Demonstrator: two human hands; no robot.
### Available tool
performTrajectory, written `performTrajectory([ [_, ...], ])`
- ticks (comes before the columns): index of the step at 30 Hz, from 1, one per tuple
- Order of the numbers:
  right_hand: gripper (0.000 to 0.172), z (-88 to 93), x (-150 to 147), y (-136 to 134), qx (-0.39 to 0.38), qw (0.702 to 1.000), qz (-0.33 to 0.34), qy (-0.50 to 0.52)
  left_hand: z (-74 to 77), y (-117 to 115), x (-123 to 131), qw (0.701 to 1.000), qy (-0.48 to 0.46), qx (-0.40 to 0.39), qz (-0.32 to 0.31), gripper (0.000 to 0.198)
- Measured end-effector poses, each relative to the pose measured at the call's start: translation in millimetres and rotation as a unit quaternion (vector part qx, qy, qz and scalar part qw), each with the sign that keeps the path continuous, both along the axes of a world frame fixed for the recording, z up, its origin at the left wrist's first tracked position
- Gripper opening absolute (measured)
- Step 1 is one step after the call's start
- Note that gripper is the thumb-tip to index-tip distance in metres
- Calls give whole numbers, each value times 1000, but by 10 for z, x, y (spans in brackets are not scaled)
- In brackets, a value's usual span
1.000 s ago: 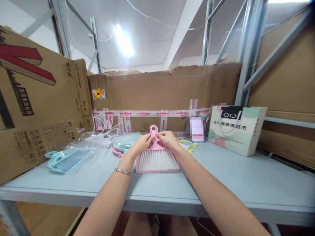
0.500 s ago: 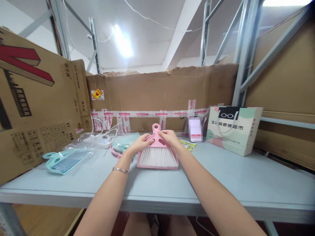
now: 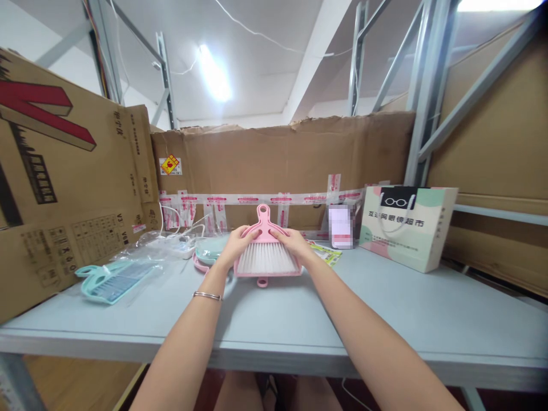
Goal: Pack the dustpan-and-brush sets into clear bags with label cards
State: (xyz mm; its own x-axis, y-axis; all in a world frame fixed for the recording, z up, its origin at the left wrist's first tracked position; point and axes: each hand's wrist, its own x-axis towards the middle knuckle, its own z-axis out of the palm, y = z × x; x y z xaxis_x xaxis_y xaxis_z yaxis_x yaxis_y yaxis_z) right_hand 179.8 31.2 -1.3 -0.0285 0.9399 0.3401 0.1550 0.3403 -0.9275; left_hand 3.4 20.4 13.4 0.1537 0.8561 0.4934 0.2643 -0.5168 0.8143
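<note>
A pink hand brush (image 3: pixel 264 234) with white bristles is held upright in front of me, handle loop at the top. Behind it, a pink dustpan's edge (image 3: pixel 269 274) runs along under the bristle tips, and a small pink loop pokes out below. My left hand (image 3: pixel 238 244) grips the left side, thumb on the brush's front. On the opposite side my right hand (image 3: pixel 291 242) holds it the same way. The fingers behind are hidden. Left of my left hand lie a teal dustpan (image 3: pixel 209 251) in clear plastic and a pink piece (image 3: pixel 199 264) partly under it.
A bagged teal brush and dustpan set (image 3: pixel 115 281) lies at the left by a large carton (image 3: pixel 64 188). White cables and a power strip (image 3: pixel 182 245) are behind it. Toward the right stand a phone (image 3: pixel 341 226), a green-yellow packet (image 3: pixel 326 254) and a paper bag (image 3: pixel 405 228).
Both hands have shifted the pink set slightly left and upward. A pink loop now shows below its lower edge, and my thumbs sit lower on the brush.
</note>
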Motion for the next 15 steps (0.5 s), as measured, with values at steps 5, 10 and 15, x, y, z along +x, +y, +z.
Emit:
performTrajectory([
  [5, 44, -16, 31, 64, -7, 997, 4, 79, -6, 21, 11, 999, -25, 14, 35, 37],
  [10, 35, 44, 35, 57, -84, 977, 76, 182, -45, 155, -9, 988, -143, -3, 61, 40],
  [15, 29, 64, 28, 123, -58, 961, -30, 267, 6, 200, -70, 953, -290, -67, 61, 45],
])
